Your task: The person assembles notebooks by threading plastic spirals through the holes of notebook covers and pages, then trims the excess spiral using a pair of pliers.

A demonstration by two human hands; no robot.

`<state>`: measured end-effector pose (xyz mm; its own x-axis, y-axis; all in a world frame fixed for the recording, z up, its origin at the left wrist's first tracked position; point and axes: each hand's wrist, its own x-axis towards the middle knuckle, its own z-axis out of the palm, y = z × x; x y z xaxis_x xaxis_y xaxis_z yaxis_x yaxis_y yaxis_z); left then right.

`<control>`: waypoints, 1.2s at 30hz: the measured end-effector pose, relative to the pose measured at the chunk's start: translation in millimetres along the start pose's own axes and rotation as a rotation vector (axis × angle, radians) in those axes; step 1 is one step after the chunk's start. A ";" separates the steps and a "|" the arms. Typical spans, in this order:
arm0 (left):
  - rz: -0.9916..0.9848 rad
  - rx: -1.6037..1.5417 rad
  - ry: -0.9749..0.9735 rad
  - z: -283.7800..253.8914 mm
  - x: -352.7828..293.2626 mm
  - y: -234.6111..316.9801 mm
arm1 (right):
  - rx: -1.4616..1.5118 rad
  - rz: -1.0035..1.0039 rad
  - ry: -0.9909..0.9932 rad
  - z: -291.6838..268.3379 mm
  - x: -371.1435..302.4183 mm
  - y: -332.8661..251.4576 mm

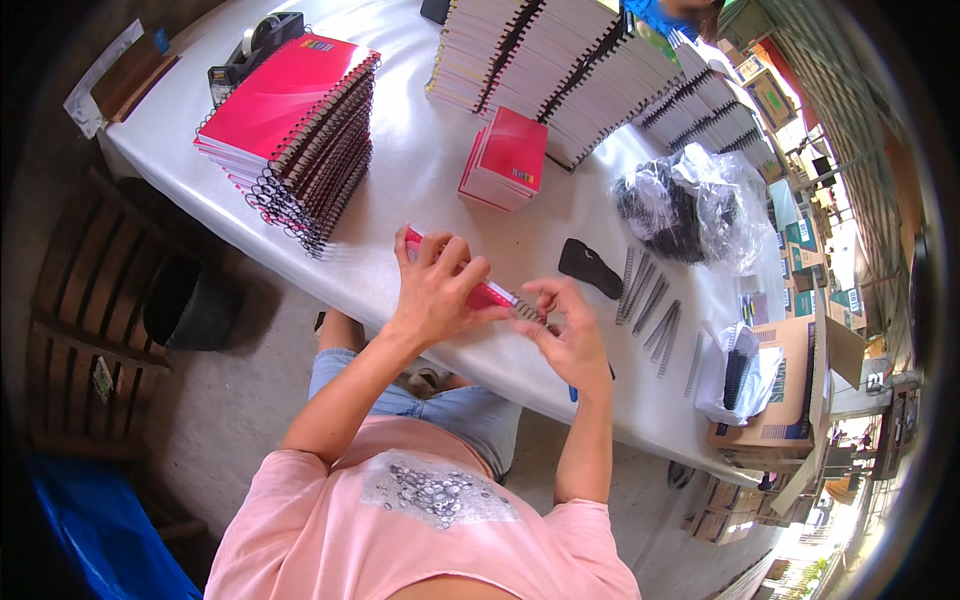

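Note:
My left hand (440, 285) is wrapped round a small red notebook (487, 296), held up over the table's front edge. At the notebook's right end, the fingers of my right hand (565, 330) pinch a dark spiral binding coil (528, 311). One end of the coil meets the notebook's edge; how far it is threaded I cannot tell. Just beyond my hands stands a short stack of small red notebooks (510, 155). Several loose spiral coils (655, 310) lie right of my right hand, beside a black cloth-like item (590, 268).
At the left stands a tall stack of spiral-bound red notebooks (290, 100) with a tape dispenser (262, 45) behind it. Large bound stacks (560, 65) line the far side. A plastic bag with black contents (690, 205) and a cardboard box (790, 380) are at the right.

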<state>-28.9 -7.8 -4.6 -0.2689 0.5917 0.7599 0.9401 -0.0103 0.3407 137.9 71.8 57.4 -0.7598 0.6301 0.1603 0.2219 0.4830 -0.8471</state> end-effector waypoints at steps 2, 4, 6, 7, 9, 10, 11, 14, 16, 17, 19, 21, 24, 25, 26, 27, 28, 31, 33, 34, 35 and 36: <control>0.005 0.021 -0.039 -2.8 -0.4 -1.9 | -0.109 -0.110 -0.059 -2.5 1.3 1.2; -0.003 0.014 -0.088 -6.8 -0.5 -3.4 | 0.118 0.243 -0.236 -6.7 3.6 -0.1; -0.012 0.010 -0.133 -10.7 -1.5 -7.9 | -0.090 0.073 -0.111 -15.5 11.4 12.9; -0.017 -0.039 -0.131 -8.6 -1.0 -8.5 | -0.290 -0.085 0.030 -25.3 13.7 24.5; -0.018 -0.091 -0.126 -7.3 0.9 -9.2 | -0.557 0.010 0.132 -49.9 17.3 51.3; -0.015 -0.086 -0.119 -9.6 1.2 -10.1 | -0.817 0.101 0.226 -56.3 20.1 61.7; -0.011 -0.082 -0.112 -11.1 2.2 -10.2 | -0.822 0.097 0.232 -58.9 22.9 71.1; -0.001 -0.127 -0.122 -12.6 2.5 -11.5 | -0.998 0.256 0.168 -61.8 31.5 81.5; 0.007 -0.129 -0.115 -13.6 2.4 -13.1 | -0.168 0.120 0.185 -58.0 34.5 68.4; 0.022 -0.140 -0.108 -13.9 3.0 -13.9 | -0.166 0.118 0.179 -50.8 34.0 61.0; 0.000 -0.160 -0.141 -13.4 2.7 -15.6 | 0.786 -0.203 0.041 -24.4 25.8 43.7; -0.009 -0.178 -0.171 -14.1 2.5 -16.6 | 0.522 -0.171 -0.156 -5.0 28.4 31.1; 0.002 -0.191 -0.158 -16.0 3.6 -15.2 | 0.368 -0.129 -0.270 -6.6 28.7 39.0; -0.002 -0.204 -0.165 -16.7 4.5 -13.1 | 0.487 -0.118 -0.196 -10.4 28.3 42.5; -0.005 -0.217 -0.174 -16.7 6.9 -12.3 | 0.839 -0.324 -0.189 -4.8 26.3 46.6; -0.002 -0.226 -0.183 -14.5 4.9 -13.3 | 0.839 -0.316 -0.177 -2.7 26.0 44.3; -0.017 -0.194 -0.212 -16.5 4.9 -15.5 | 0.486 -0.230 -0.238 -1.7 29.9 35.7; -0.008 -0.201 -0.218 -16.8 10.2 -14.5 | -0.051 -0.093 -0.156 -8.6 38.3 36.0; 0.011 -0.240 -0.192 -16.1 10.2 -16.3 | 0.634 -0.245 -0.131 -15.9 27.8 25.6; -0.021 -0.227 -0.213 -16.3 6.3 -23.6 | 0.612 -0.283 -0.300 -15.7 32.4 12.6; -0.054 -0.214 -0.234 -14.8 5.4 -26.1 | 0.214 -0.287 -0.312 -5.8 37.7 1.8; -0.089 -0.283 -0.213 -19.9 13.0 -16.9 | 0.104 -0.194 -0.214 0.0 40.8 21.7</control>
<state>-52.4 -16.0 10.6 -0.2693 0.7548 0.5981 0.8118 -0.1561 0.5627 111.8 108.0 45.5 -0.8959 0.3842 0.2231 0.0044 0.5098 -0.8603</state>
